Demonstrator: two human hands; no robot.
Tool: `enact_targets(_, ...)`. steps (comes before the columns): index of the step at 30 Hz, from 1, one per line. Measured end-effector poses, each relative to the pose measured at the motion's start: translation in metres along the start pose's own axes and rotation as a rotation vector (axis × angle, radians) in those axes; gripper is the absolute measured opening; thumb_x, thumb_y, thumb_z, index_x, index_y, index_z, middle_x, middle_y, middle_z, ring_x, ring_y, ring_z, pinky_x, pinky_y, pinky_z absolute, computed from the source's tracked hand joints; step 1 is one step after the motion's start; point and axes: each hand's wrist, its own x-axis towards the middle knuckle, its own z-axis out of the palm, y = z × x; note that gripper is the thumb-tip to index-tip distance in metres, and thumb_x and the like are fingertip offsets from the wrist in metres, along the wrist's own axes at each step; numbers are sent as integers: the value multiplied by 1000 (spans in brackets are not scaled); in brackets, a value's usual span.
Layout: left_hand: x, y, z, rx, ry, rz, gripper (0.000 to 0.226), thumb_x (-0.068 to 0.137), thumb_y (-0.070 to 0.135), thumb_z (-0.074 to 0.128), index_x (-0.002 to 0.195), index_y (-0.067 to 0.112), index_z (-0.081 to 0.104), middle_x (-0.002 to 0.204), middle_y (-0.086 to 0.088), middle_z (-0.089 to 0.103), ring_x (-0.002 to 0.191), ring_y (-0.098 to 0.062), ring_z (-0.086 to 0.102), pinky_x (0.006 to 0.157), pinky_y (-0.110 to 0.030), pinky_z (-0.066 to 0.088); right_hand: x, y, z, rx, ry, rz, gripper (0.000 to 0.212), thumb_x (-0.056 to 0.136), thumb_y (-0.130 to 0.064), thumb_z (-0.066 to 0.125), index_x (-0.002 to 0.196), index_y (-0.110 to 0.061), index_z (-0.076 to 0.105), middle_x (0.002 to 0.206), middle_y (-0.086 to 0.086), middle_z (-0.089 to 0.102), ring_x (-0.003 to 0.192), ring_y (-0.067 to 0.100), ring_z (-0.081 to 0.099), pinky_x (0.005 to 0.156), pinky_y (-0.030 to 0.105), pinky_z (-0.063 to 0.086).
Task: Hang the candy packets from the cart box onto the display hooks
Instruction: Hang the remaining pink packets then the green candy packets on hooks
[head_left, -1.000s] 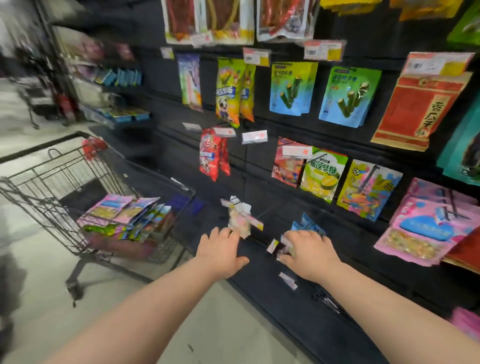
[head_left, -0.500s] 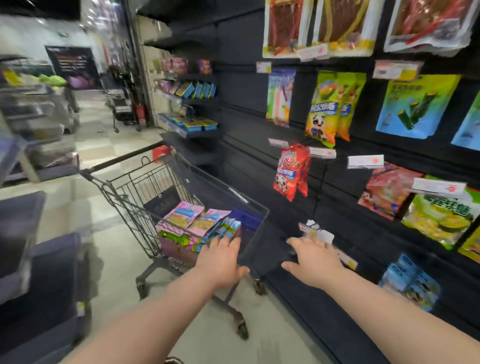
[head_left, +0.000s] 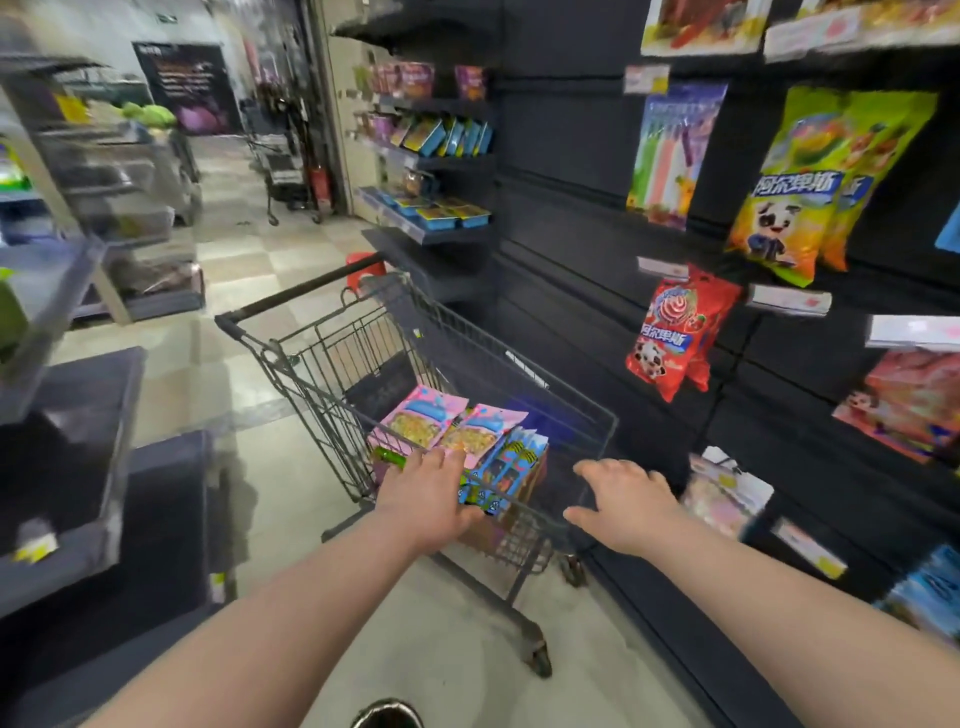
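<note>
Picking the next packet out of the box (head_left: 537, 473) in the cart (head_left: 582, 410) is, as I judge it, the step in hand.

Hand state: my left hand (head_left: 428, 496) is over the cart's near side, fingers straight, tips at the near edge of the pink packets (head_left: 423, 421). It grasps nothing, and I cannot tell whether the tips touch. My right hand (head_left: 626, 501) hangs over the cart's near right corner, fingers spread and empty.

Procedure:
1. Pinch one packet only, at its near edge, and lift it clear of its neighbours.
2. Pass it to the right hand with the header end uppermost; I expect the hang hole to be there.

Orientation: the pink packets lean face up in the cart's left part. Their long axis runs from the near side toward the cart's handle (head_left: 301, 288), with the blue header at the far end. The blue packets (head_left: 506, 467), just right of them, stand on edge with the same axis.
</note>
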Motion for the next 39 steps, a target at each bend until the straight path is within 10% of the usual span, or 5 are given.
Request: enact_targets(39,343,-123,39,-18,-288,-85,77,90,58,47,151,19,20,155,-6,28,142,-27,26,111,-42,30,365,-1,16,116,-254,2,56,87,-49,53,137,-30,40,140,-1,46,131,25,39,109,44,29)
